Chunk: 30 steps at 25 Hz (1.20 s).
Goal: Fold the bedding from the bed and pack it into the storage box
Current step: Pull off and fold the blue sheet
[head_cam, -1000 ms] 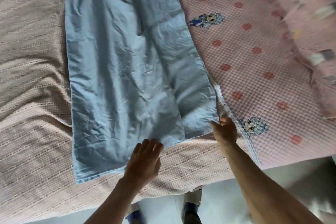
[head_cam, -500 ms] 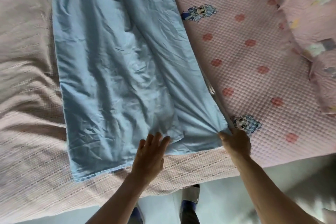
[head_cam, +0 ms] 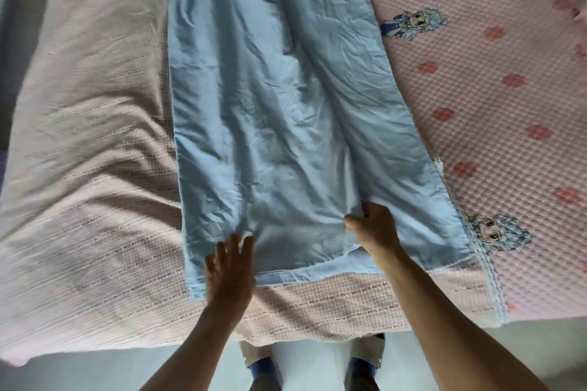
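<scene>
- A long blue sheet, folded lengthwise into a strip, lies flat on the bed, its near end just short of the bed's front edge.
- To the left of the sheet is a beige woven blanket; to the right of it, a pink quilted cover with red dots and cartoon figures.
- The left hand rests flat on the sheet's near left corner, fingers straight and spread, gripping nothing.
- The right hand sits right of the sheet's middle, near its end, fingers curled and pinching a fold of the sheet.
- Below the sheet, past the bed edge, two feet in slippers stand on a pale floor.
</scene>
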Available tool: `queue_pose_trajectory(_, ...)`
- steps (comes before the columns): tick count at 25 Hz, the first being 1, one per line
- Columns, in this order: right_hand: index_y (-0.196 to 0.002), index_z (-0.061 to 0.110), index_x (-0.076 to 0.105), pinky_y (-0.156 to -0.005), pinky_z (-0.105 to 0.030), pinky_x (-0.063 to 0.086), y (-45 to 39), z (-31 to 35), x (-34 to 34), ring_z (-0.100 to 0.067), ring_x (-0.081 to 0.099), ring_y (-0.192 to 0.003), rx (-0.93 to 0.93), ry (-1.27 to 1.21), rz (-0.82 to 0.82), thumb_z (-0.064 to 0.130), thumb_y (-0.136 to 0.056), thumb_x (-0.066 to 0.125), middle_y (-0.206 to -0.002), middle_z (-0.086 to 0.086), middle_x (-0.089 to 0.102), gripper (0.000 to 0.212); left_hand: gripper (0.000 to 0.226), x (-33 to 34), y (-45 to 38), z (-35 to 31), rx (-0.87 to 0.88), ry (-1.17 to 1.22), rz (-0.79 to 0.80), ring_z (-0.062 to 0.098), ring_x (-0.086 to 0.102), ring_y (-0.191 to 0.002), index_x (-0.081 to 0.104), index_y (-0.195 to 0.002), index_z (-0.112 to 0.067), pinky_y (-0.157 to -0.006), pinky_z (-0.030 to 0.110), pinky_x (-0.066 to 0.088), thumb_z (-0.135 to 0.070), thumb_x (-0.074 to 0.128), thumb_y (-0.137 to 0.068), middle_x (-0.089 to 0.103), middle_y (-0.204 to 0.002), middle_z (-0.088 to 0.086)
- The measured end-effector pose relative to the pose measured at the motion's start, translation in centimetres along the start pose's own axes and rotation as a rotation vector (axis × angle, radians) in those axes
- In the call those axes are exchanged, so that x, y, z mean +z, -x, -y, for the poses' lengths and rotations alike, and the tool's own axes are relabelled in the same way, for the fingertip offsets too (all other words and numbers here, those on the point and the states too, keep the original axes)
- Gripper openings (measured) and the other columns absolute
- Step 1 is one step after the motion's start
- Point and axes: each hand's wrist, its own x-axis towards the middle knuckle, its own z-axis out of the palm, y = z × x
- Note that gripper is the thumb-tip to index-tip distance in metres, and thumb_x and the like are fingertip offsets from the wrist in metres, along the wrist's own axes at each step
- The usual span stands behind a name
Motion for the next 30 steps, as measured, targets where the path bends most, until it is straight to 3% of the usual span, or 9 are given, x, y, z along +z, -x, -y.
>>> queue_pose_trajectory(3, -0.068, 0.005, 0.065, -0.052, -0.02, 0.04, 1.7, 0.4, -1.3, -0.021, 0.053, -0.06, 0.124, -0.415, 0.002, 0.025, -0.06, 0.072, -0.053, 0.002, 0.055, 0.022, 0.061, 0.5, 1.1, 6.3, -0.062, 0.066, -0.015, 0.039, 0.06, -0.07, 0.057, -0.103, -0.013, -0.052, 0.045, 0.053, 0.003, 0.075, -0.047, 0.064, -0.091, 0.015)
queue_pose_trajectory(5, -0.09, 0.008, 0.071, -0.079, -0.037, 0.054, 2.3, 1.4, -0.9, -0.033, 0.067, -0.086, 0.396, -1.057, 0.255, 0.041, -0.074, 0.069, -0.084, -0.011, 0.072, 0.037, 0.059, 0.4, 2.8, 7.9, -0.096, 0.129, 0.037, 0.038, 0.056, -0.066, 0.06, -0.095, -0.012, -0.044, 0.042, 0.052, 0.007, 0.077, -0.042, 0.062, -0.087, 0.012)
queue_pose_trajectory(7, -0.097, 0.004, 0.066, -0.072, -0.053, 0.059, 2.3, 2.3, 0.9, -0.038, 0.07, -0.085, 0.611, -1.269, 0.31, 0.041, -0.093, 0.051, -0.092, -0.019, 0.071, 0.041, 0.052, 0.0, 3.9, 8.4, -0.123, 0.181, 0.045, 0.036, 0.053, -0.068, 0.062, -0.091, -0.011, -0.041, 0.039, 0.05, 0.007, 0.077, -0.045, 0.059, -0.087, 0.01)
queue_pose_trajectory(10, -0.088, 0.003, 0.062, -0.043, -0.028, 0.054, 2.8, 5.1, 4.2, -0.027, 0.067, -0.053, 0.646, -1.167, 0.469, 0.017, -0.082, 0.057, -0.07, -0.015, 0.068, 0.016, 0.047, 0.2, 3.6, 8.5, -0.146, 0.168, 0.036, 0.035, 0.055, -0.071, 0.063, -0.089, -0.013, -0.05, 0.04, 0.051, 0.003, 0.078, -0.048, 0.059, -0.089, 0.009)
queue_pose_trajectory(13, -0.076, 0.01, 0.056, -0.038, -0.015, 0.037, 2.8, 6.2, 6.0, -0.012, 0.049, -0.04, 0.584, -1.044, 0.42, 0.005, -0.069, 0.061, -0.052, -0.004, 0.057, 0.01, 0.063, 0.6, 2.8, 7.0, -0.067, 0.089, 0.091, 0.035, 0.059, -0.082, 0.06, -0.104, -0.014, -0.061, 0.045, 0.051, -0.013, 0.08, -0.045, 0.061, -0.103, 0.012)
queue_pose_trajectory(17, -0.076, 0.008, 0.058, -0.047, -0.024, 0.05, 3.7, 6.1, 5.2, -0.017, 0.053, -0.056, 0.572, -1.086, 0.076, 0.008, -0.09, 0.052, -0.052, -0.005, 0.059, 0.015, 0.079, 1.0, 2.7, 5.8, -0.031, 0.138, 0.147, 0.039, 0.06, -0.092, 0.053, -0.122, -0.012, -0.058, 0.047, 0.053, -0.021, 0.087, -0.051, 0.057, -0.114, 0.017)
queue_pose_trajectory(22, -0.075, 0.008, 0.052, -0.063, -0.03, 0.033, 4.1, 2.6, -3.2, -0.017, 0.045, -0.058, -0.15, -0.144, -0.609, 0.026, -0.091, 0.061, -0.062, -0.001, 0.051, 0.025, 0.043, 1.6, 2.8, 7.2, -0.039, 0.226, 0.096, 0.037, 0.061, -0.078, 0.059, -0.102, -0.013, -0.049, 0.043, 0.054, 0.002, 0.073, -0.064, 0.061, -0.099, 0.011)
queue_pose_trajectory(24, -0.083, 0.006, 0.054, -0.065, -0.031, 0.03, 3.1, -0.2, -7.2, -0.024, 0.049, -0.069, -0.16, 0.006, -0.783, 0.024, -0.094, 0.057, -0.074, -0.011, 0.058, 0.021, 0.034, 1.8, 3.0, 7.7, 0.002, 0.25, 0.113, 0.036, 0.064, -0.073, 0.061, -0.095, -0.014, -0.052, 0.043, 0.055, 0.004, 0.072, -0.069, 0.064, -0.089, 0.008)
queue_pose_trajectory(30, -0.094, 0.01, 0.054, -0.075, -0.04, 0.041, 0.1, -5.5, -8.8, -0.042, 0.062, -0.093, 0.043, 0.417, -0.496, 0.031, -0.097, 0.052, -0.095, -0.026, 0.065, 0.021, 0.046, 0.9, 2.6, 8.1, 0.111, 0.127, 0.178, 0.036, 0.067, -0.061, 0.068, -0.084, -0.007, -0.047, 0.042, 0.056, 0.011, 0.081, -0.044, 0.068, -0.074, 0.01)
